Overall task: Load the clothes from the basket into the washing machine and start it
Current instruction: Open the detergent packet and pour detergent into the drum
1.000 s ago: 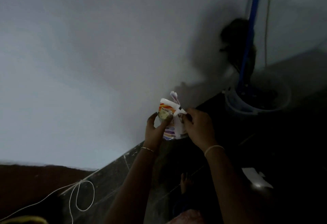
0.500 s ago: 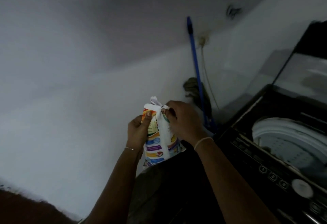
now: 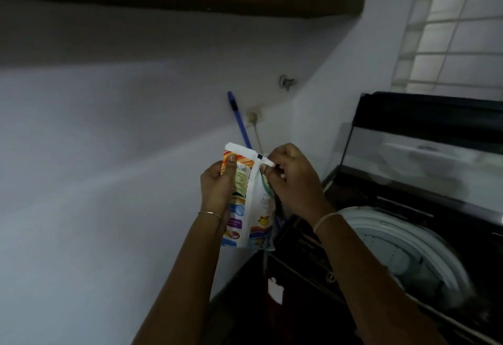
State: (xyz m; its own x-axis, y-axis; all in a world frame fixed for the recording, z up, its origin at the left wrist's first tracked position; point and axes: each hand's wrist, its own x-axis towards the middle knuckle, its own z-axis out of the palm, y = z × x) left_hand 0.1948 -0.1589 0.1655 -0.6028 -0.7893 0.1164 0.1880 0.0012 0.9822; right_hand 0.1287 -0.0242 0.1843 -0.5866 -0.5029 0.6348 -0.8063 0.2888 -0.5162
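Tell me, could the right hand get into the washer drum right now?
Probably yes: the lid stands raised and the drum lies open just below the right hand, nothing between. But that hand is pinching the packet.

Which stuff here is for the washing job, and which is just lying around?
For the job: colourful printed packet, likely detergent, held by left hand, pinched at its top by right hand; black top-loading washing machine, lid up.
Just lying about: blue stick leaning on wall; barred window.
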